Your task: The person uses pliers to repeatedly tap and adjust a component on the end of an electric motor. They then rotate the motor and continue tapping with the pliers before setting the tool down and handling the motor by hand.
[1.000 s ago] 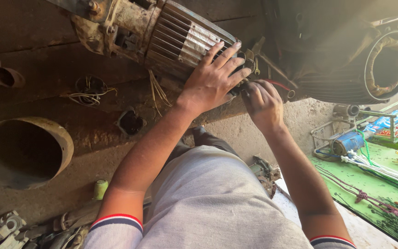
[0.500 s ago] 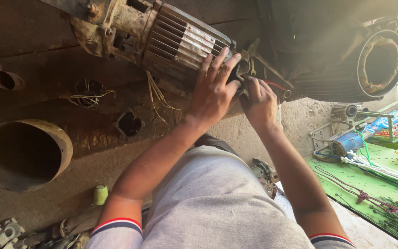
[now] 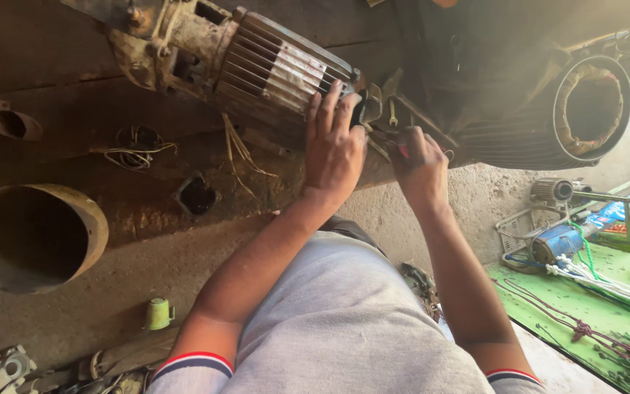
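A rusty finned electric motor (image 3: pixel 257 66) lies on the dirty floor in front of me. My left hand (image 3: pixel 335 142) rests flat on its finned casing near the end, fingers spread. My right hand (image 3: pixel 418 162) is closed around a small tool with a red handle (image 3: pixel 402 150), held at the motor's end beside a metal bracket (image 3: pixel 373 102). The tool's tip is hidden behind my fingers.
A large ribbed motor housing with an open round end (image 3: pixel 592 109) lies at the upper right. A wide rusty pipe opening (image 3: pixel 30 237) sits at left. A small green cup (image 3: pixel 158 314), wire scraps (image 3: pixel 136 149) and a green mat with cords (image 3: pixel 592 306) surround me.
The view has drifted so the motor and hands sit a little lower and more central. My left hand stays on the casing; my right hand stays at the motor's end.
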